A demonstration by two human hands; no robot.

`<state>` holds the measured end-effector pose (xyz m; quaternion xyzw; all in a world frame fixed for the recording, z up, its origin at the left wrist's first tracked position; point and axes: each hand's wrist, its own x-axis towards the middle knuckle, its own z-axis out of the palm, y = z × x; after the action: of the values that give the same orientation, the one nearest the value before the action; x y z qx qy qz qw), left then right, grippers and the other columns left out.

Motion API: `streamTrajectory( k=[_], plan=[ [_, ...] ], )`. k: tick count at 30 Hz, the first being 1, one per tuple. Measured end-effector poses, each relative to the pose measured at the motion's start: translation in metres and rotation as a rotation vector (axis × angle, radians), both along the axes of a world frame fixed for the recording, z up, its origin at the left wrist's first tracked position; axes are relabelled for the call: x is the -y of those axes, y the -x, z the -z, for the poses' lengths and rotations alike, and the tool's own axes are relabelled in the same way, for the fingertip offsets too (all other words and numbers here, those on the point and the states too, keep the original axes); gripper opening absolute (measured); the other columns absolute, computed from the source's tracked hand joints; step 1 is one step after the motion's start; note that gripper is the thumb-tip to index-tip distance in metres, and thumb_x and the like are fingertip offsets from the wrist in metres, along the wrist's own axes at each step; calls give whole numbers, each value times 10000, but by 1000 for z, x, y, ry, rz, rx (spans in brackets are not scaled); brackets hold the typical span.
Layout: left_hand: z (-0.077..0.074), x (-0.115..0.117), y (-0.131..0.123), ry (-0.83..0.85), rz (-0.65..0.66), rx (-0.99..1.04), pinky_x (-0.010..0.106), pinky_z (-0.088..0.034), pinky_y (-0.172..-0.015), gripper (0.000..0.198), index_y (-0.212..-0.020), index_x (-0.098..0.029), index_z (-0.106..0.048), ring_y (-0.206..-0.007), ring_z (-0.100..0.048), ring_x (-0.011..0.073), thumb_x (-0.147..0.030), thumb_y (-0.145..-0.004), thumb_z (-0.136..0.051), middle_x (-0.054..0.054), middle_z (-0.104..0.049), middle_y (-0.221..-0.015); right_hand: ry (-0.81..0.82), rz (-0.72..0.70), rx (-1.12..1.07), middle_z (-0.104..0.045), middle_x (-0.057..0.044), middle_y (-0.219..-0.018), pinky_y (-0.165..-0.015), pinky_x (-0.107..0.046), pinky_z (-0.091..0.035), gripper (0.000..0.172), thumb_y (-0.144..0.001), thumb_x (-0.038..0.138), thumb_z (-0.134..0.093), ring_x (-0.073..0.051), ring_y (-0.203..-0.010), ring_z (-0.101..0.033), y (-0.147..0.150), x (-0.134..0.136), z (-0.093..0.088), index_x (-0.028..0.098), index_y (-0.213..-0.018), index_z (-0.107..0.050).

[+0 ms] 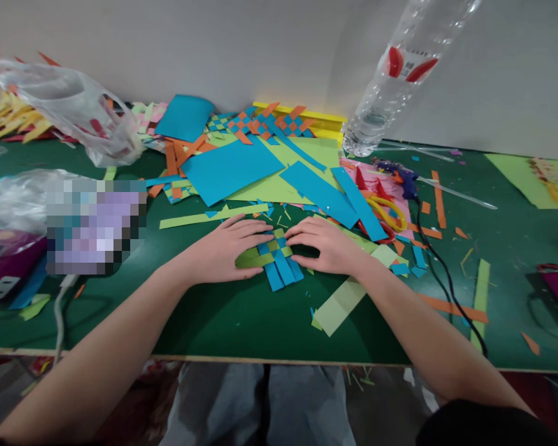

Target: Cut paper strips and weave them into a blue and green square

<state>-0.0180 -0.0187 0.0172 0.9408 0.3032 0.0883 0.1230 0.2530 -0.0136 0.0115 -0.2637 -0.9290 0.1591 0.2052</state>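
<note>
A small weave of blue and green paper strips [283, 271] lies on the green table, its blue ends pointing toward me. My left hand [225, 249] rests at its left side, thumb and fingers apart around the green strip ends, fingertips on the weave's edge. At the right side, my right hand [323, 246] touches the weave with curved fingertips, its thumb apart from the fingers. Neither hand is closed round the paper. Just behind them lie a long green strip [204, 217] and large blue sheets [232, 168].
Yellow-handled scissors [390, 214] and a glue gun [400, 176] with a black cord lie right. A tilted clear bottle [390, 80] stands behind. On the left are a blurred-out phone [97, 226], a plastic bag [74, 111] and a purple box [9, 263]. Finished weaves [260, 124] sit at the back.
</note>
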Motion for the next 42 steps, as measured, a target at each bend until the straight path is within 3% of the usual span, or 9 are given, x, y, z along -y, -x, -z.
streamTrajectory(
  k=[16, 21, 26, 36, 39, 42],
  plan=[
    [-2, 1, 1, -15, -20, -48, 463, -137, -1203, 579, -1396, -239, -456, -1397, -347, 258, -488, -878, -524, 61, -408, -1501, -17, -15, 31, -675, -76, -1129, -937, -412, -458, 205, -925, 311, -526, -211, -1066, -574, -1, 0, 0, 198, -991, -684],
    [-1, -2, 0, -18, -51, -24, 464, -160, -1190, 477, -1361, -258, -492, -1372, -387, 239, -484, -947, -427, 51, -456, -1469, -74, 27, 5, -607, -91, -1266, -1002, -463, -403, 184, -901, 353, -566, -242, -1168, -531, 0, 2, -2, 208, -947, -669],
    [2, -4, 0, -61, -141, -12, 472, -237, -1151, 386, -1294, -239, -546, -1308, -461, 230, -395, -991, -362, 62, -529, -1399, -48, 107, -41, -634, -62, -1224, -1058, -462, -357, 193, -933, 340, -526, -215, -1162, -549, 3, 3, -2, 231, -1056, -627],
    [-1, -2, 1, -51, -124, -37, 464, -255, -1146, 414, -1347, -221, -483, -1361, -388, 241, -382, -982, -372, 71, -488, -1434, -56, 234, 66, -637, -39, -1266, -1127, -481, -275, 295, -976, 312, -437, -209, -1237, -518, 12, 5, 2, 238, -1207, -605],
    [3, -4, 1, -44, -129, -26, 447, -266, -1143, 428, -1356, -218, -476, -1358, -391, 237, -390, -970, -405, 69, -499, -1424, -31, 233, 86, -595, -14, -1343, -1154, -500, -239, 330, -977, 278, -431, -206, -1323, -449, 14, 4, 4, 258, -1278, -564],
    [5, -5, 2, -36, -129, -16, 436, -267, -1145, 422, -1343, -214, -488, -1356, -393, 232, -394, -967, -418, 67, -510, -1412, 0, 221, 91, -613, -2, -1321, -1158, -507, -234, 318, -965, 268, -461, -205, -1304, -471, 14, 2, 6, 269, -1261, -577]
  ],
)
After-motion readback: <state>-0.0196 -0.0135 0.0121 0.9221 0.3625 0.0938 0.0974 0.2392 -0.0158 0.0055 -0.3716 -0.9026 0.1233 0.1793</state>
